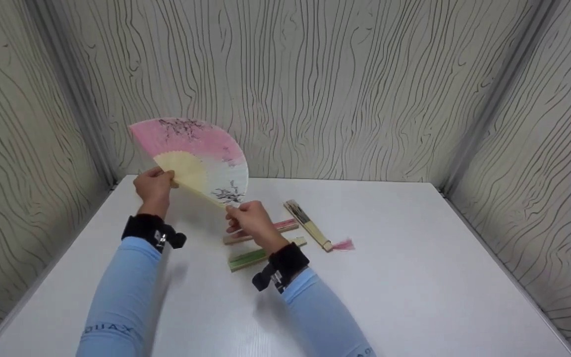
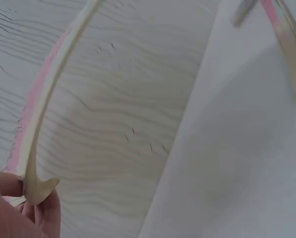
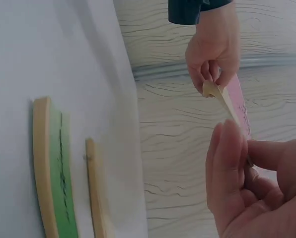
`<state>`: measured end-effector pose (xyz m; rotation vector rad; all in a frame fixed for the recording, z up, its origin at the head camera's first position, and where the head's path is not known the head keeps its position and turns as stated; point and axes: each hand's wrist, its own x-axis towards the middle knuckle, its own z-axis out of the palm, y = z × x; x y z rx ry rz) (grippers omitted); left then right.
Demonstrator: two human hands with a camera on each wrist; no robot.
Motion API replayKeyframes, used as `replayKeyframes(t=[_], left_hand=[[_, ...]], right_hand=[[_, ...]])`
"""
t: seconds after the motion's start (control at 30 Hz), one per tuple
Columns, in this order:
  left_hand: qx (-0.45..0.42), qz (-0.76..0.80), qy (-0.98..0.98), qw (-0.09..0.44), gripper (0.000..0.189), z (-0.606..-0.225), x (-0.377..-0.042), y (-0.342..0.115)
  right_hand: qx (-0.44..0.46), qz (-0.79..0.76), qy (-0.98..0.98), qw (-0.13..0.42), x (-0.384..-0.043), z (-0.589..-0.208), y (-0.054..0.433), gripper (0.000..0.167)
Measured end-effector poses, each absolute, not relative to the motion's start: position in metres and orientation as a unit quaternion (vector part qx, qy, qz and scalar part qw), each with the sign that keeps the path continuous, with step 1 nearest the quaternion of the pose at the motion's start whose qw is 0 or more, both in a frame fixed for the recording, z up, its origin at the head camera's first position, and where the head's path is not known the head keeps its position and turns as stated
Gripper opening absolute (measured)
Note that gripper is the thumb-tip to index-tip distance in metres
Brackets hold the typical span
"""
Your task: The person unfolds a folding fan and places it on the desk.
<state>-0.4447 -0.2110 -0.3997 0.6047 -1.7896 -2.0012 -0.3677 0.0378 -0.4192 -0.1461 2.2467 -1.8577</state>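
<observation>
The left hand point(image 1: 152, 188) and right hand point(image 1: 255, 219) pinch a spread fan point(image 1: 201, 148) above the desk point(image 1: 424, 277), toward its far-left corner.

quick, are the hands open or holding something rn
Left hand: holding the spread pink-and-white folding fan with pale wooden ribs, near its pivot.
Right hand: pinching the same fan's lower edge.

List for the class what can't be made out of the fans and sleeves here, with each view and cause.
- Head view: part of the pink closed fan, behind the right hand.
- Head view: part of the green closed fan, behind the right wrist.
- Head view: right sleeve lettering, cut by the bottom edge.
- Left wrist view: the open fan's upper end, cut by the top edge.
</observation>
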Motion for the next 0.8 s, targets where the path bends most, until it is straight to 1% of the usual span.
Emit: replayKeyframes(t=[0.1, 0.23, 0.33, 0.43, 0.53, 0.67, 0.8], left_hand=[[0.245, -0.661, -0.692, 0.153, 0.052, -0.414, -0.447, -0.24], [0.274, -0.613, -0.73, 0.125, 0.054, -0.432, -0.448, -0.267], [0.298, -0.587, -0.742, 0.125, 0.051, -0.443, -0.45, -0.281], [0.313, -0.564, -0.753, 0.126, 0.049, -0.451, -0.455, -0.289], [0.322, -0.543, -0.764, 0.136, 0.049, -0.46, -0.46, -0.292], [0.335, -0.511, -0.778, 0.148, 0.045, -0.47, -0.465, -0.292], [0.334, -0.484, -0.795, 0.146, 0.04, -0.478, -0.466, -0.292]], right_hand=[[-0.048, -0.635, 0.758, 0.142, -0.37, -0.431, 0.011, 0.032], [-0.038, -0.647, 0.742, 0.172, -0.372, -0.445, -0.018, 0.033], [-0.017, -0.662, 0.725, 0.188, -0.373, -0.453, -0.034, 0.031], [0.008, -0.667, 0.72, 0.192, -0.375, -0.458, -0.044, 0.031], [0.02, -0.666, 0.719, 0.196, -0.375, -0.462, -0.049, 0.03], [0.034, -0.666, 0.717, 0.203, -0.374, -0.467, -0.053, 0.023], [0.05, -0.657, 0.725, 0.202, -0.371, -0.473, -0.057, 0.022]])
